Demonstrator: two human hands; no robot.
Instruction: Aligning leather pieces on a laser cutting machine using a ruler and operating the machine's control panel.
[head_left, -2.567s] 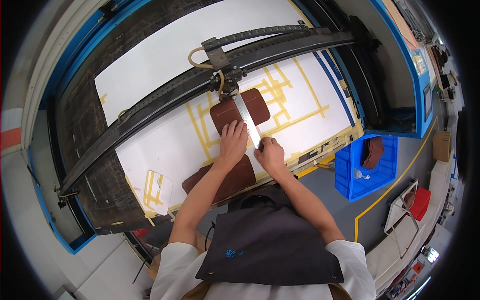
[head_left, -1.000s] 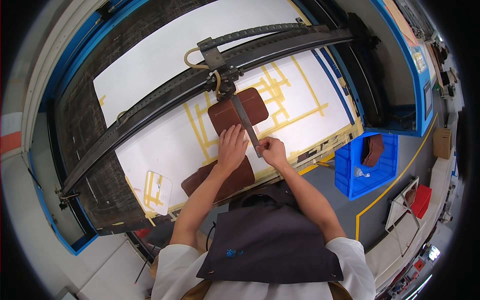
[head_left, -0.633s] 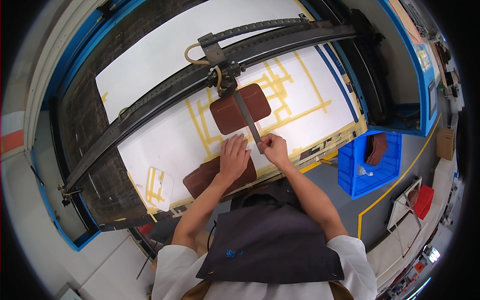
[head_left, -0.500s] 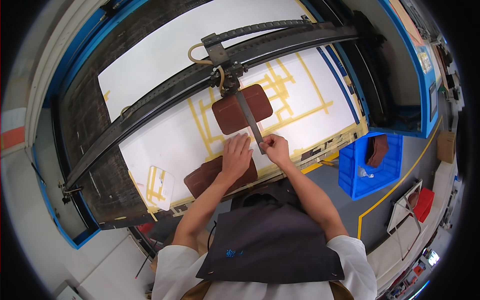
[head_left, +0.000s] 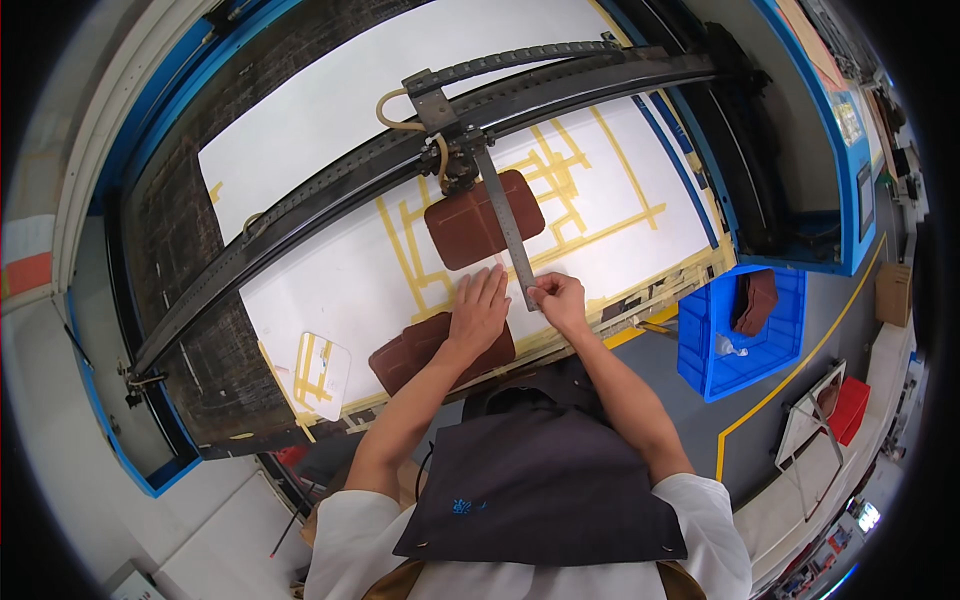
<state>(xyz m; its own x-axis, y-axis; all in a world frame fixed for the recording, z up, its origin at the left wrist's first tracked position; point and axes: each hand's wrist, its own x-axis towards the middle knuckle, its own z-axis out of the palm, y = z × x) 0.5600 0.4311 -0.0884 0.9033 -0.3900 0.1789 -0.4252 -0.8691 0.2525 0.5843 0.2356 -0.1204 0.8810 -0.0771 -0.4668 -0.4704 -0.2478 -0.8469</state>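
A brown leather panel (head_left: 482, 220) lies on the white bed (head_left: 330, 290) of a cutting machine, framed by yellow tape lines (head_left: 580, 190). A long metal ruler (head_left: 505, 232) runs from the machine's cutting head (head_left: 458, 165) across that panel toward me. My right hand (head_left: 557, 300) pinches the ruler's near end. My left hand (head_left: 478, 312) lies flat, fingers spread, on the bed just left of the ruler, its wrist over a second brown leather panel (head_left: 425, 350) at the near edge.
A black gantry rail (head_left: 300, 235) crosses the bed diagonally. A small white card with yellow tape (head_left: 320, 375) lies at the near left. A blue bin (head_left: 745, 325) holding brown leather pieces and a small bottle stands on the floor to my right.
The brown panel under the ruler has slid farther from me toward the cutting head. Both hands stay at the ruler's near end, with only small shifts.
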